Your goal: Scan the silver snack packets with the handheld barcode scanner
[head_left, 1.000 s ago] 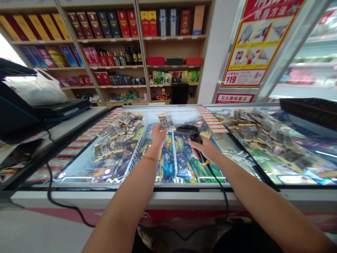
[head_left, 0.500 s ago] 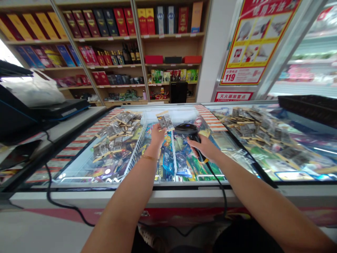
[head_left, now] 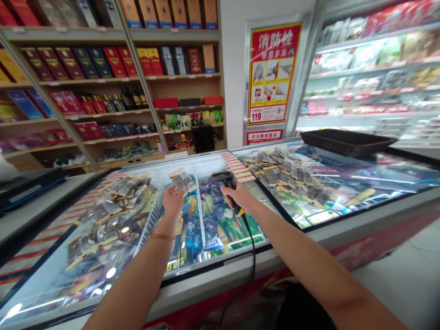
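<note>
Presently the view is facing more to the right than half a second ago, so the long black plastic tray (head_left: 330, 145) is now showing whole on the glass-topped white and red chest freezer (head_left: 192, 289). Both hands are still keeping their things, but the gap between the two things is looking a little wider than before. For the work in hand, I judge this to be a small parting, not a letting go.

The left hand (head_left: 173, 200) is holding a small flat see-through packet with a tan edge and dark contents (head_left: 181, 179) above the freezer glass. Its fingers are pinching the near edge of this packet, seemingly nearly closed; the exact grip I cannot tell. The right hand (head_left: 239, 196) is gripping a black and yellow handheld scanner (head_left: 222, 176), its fingers curling around the handle, while a thin black cable (head_left: 252, 247) is hanging below. A heap of similar packets (head_left: 125, 190) is lying on the glass to the left, and another heap of similar packets (head_left: 285, 169) is lying to the right
</note>
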Demonstrator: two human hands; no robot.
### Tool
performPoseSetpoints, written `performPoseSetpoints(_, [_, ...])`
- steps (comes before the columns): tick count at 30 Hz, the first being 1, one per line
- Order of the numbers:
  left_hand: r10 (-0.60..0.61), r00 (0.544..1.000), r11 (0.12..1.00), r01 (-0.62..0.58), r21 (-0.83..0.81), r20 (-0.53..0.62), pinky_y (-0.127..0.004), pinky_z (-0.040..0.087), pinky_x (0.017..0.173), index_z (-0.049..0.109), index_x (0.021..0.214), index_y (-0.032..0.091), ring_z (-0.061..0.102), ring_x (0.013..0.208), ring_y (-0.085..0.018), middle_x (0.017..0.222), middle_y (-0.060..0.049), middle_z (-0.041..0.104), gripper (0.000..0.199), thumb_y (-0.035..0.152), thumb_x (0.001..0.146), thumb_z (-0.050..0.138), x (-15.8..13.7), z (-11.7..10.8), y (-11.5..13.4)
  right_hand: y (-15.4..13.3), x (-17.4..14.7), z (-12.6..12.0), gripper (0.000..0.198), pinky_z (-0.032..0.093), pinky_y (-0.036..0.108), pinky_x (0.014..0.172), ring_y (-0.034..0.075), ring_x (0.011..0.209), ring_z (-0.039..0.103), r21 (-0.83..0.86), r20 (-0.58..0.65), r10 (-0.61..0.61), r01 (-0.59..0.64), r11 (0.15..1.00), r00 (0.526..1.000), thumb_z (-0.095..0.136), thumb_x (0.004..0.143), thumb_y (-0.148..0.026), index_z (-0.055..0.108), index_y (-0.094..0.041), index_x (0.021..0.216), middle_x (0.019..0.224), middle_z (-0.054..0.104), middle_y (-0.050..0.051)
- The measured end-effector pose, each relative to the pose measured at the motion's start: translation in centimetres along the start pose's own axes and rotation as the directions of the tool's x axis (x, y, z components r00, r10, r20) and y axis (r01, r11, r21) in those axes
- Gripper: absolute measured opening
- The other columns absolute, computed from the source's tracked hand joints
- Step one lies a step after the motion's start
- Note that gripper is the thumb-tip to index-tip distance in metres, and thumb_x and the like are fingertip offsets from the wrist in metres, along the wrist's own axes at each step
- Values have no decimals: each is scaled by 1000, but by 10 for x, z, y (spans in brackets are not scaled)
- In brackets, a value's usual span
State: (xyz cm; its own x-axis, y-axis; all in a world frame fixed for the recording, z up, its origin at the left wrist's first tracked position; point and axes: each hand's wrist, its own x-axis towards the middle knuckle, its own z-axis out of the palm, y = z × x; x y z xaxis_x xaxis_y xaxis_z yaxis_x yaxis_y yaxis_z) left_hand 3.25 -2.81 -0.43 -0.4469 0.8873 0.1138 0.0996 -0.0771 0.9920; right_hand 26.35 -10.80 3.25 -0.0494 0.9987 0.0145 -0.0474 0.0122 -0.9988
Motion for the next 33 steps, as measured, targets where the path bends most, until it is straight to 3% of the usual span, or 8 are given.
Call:
performPoseSetpoints(5, [-26,985,995,41,-88,169,-31,60,70,52,99,18,71,74,-16,81,-2,68,36,14,72,75,-16,54,25,-18,-5,-72,22,37,22,32,10,34,47,-38,-164,-63,57,998,984,70,80,-27,49,-21,82,52,52,-7])
performPoseSetpoints(12, [-9,914,984,80,-159,406,-33,60,72,54,96,16,67,64,-12,76,0,66,39,7,69,81,-52,198,63,-45,-22,-172,20,37,22,33,9,34,44,-22,-446,-25,17,1000,895,66,84,-22,47,-22,79,49,51,-7])
performPoseSetpoints(16, [33,873,983,59,-173,487,-36,59,75,57,102,15,71,72,-17,81,-4,68,39,7,72,80,-73,279,83,-54,-24,-212,18,39,23,35,11,36,46,-7,-534,-33,35,999,845,65,85,-22,48,-22,79,50,52,-6])
performPoseSetpoints(20, [93,839,986,-1,-168,536,-38,56,88,61,103,15,73,95,-24,99,-12,73,37,10,72,81,-86,328,92,-57,-20,-233,17,39,24,35,11,36,47,-1,-577,-37,45,999,816,66,84,-22,49,-22,81,51,53,-6])
performPoseSetpoints(23, [133,834,987,-62,-148,535,-38,52,96,64,102,16,68,114,-27,113,-16,72,36,11,71,81,-85,339,89,-56,-17,-234,18,38,23,35,11,36,46,4,-575,-29,39,999,818,67,84,-22,49,-22,80,51,53,-6])
performPoseSetpoints(26, [155,839,987,-114,-110,521,-38,51,97,64,104,15,68,115,-28,117,-17,72,34,11,73,77,-75,332,82,-55,-14,-223,18,38,23,35,11,36,47,0,-562,-14,17,1000,827,67,84,-21,50,-21,80,50,52,-6])
performPoseSetpoints(29, [165,859,986,-159,-53,484,-38,52,95,65,103,15,68,113,-28,115,-17,72,34,11,71,76,-57,308,72,-54,-10,-204,18,38,23,35,11,35,46,12,-537,9,-4,1000,844,66,84,-21,49,-21,80,50,51,-6])
performPoseSetpoints(33, [156,898,979,-196,56,412,-38,54,90,65,103,16,71,106,-26,110,-15,73,31,13,73,74,-31,252,55,-49,0,-167,22,37,23,35,10,35,46,18,-475,10,-1,1000,880,71,81,-24,49,-21,78,50,52,-6])
